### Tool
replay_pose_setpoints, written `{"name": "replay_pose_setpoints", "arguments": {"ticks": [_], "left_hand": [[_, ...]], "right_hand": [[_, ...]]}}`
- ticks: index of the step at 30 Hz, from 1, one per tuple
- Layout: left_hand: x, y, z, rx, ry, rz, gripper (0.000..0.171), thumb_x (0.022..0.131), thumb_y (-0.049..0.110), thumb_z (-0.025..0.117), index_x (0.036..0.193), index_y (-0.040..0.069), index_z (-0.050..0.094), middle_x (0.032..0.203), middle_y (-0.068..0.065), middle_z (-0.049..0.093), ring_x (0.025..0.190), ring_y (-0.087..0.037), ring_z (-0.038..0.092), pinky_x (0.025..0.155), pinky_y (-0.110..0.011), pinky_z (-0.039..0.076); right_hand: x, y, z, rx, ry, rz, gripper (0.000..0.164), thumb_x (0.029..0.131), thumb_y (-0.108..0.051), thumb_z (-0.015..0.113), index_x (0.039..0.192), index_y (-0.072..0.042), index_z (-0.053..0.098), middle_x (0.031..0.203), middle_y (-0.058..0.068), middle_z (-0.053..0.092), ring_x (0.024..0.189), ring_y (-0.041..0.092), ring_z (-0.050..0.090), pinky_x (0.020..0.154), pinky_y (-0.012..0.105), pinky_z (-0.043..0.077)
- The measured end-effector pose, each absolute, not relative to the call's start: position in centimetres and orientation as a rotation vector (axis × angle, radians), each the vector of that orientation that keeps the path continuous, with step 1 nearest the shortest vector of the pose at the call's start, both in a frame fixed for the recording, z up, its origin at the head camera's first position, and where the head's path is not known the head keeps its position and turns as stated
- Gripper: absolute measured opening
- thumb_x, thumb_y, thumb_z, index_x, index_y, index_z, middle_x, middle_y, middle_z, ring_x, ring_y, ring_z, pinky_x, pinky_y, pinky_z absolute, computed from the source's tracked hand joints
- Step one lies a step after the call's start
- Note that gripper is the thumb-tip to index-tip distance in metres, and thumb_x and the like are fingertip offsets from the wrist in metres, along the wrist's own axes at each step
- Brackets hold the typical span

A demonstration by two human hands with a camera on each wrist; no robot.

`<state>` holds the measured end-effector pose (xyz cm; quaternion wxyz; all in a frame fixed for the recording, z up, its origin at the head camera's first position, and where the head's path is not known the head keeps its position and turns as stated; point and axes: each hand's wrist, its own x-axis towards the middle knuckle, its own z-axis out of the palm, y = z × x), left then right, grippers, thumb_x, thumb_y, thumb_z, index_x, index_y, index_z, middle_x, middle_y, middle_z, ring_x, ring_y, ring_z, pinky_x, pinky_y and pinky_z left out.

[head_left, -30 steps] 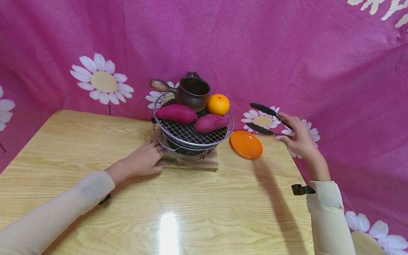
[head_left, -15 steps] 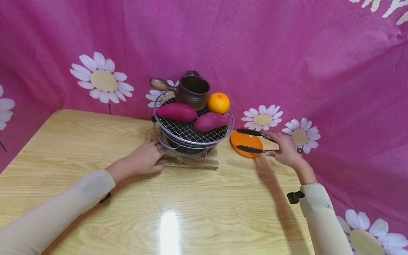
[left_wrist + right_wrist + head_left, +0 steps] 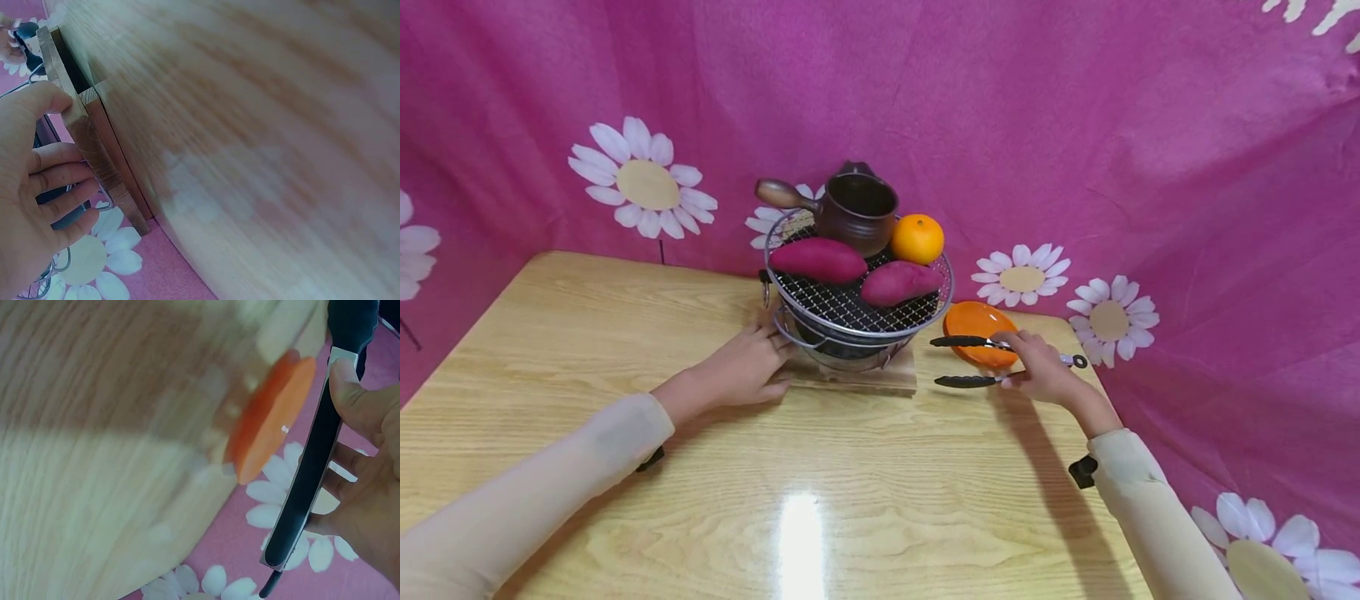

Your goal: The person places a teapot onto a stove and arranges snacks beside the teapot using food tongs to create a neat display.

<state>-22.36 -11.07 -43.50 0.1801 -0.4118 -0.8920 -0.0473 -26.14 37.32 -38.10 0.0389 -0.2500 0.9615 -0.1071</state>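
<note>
My right hand (image 3: 1041, 372) grips a pair of black-tipped tongs (image 3: 964, 382) in mid-air, their tips spread apart and pointing left at the grill's right side. In the right wrist view, the thumb lies along one arm of the tongs and the fingers reach behind it. A round tabletop grill (image 3: 868, 332) bears two purple sweet potatoes (image 3: 818, 260) on its mesh. My left hand (image 3: 745, 367) touches the left end of the wooden board (image 3: 868, 384) under the grill. The left wrist view shows the thumb and extended fingers along the board's edge (image 3: 103, 159).
Behind the sweet potatoes stand a brown side-handled pot (image 3: 855, 225) and an orange (image 3: 917, 239), both on the grill mesh. An orange plate (image 3: 976, 315) lies right of the grill, partly beneath the tongs. A pink flowered cloth (image 3: 1037, 125) hangs behind the wooden table (image 3: 700, 500).
My right hand has come down and left with the tongs, from above and beyond the orange plate to its near side. The left hand stays at the board.
</note>
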Motion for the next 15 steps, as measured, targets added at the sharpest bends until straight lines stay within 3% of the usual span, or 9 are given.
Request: {"name": "replay_pose_setpoints", "arguments": {"ticks": [9, 15], "left_hand": [[-22.3, -11.1, -43.4, -1.158, -2.535, -0.160, 0.047, 0.085, 0.030, 0.072, 0.121, -0.001, 0.067, 0.124, -0.020, 0.068, 0.119, -0.040, 0.061, 0.103, -0.058, 0.048], [-22.3, -11.1, -43.3, -1.158, -2.550, -0.161, 0.049, 0.086, 0.031, 0.072, 0.122, -0.001, 0.067, 0.126, -0.021, 0.068, 0.120, -0.040, 0.061, 0.103, -0.058, 0.048]], "right_hand": [[-26.2, 36.6, -39.0, -0.722, 2.860, -0.329, 0.066, 0.086, -0.005, 0.077, 0.145, -0.007, 0.047, 0.137, 0.025, 0.052, 0.118, 0.043, 0.044, 0.103, 0.071, 0.029], [-25.9, 36.2, -39.3, -0.756, 2.845, -0.315, 0.067, 0.086, -0.005, 0.078, 0.144, -0.005, 0.045, 0.134, 0.025, 0.051, 0.117, 0.044, 0.043, 0.099, 0.068, 0.033]]}}
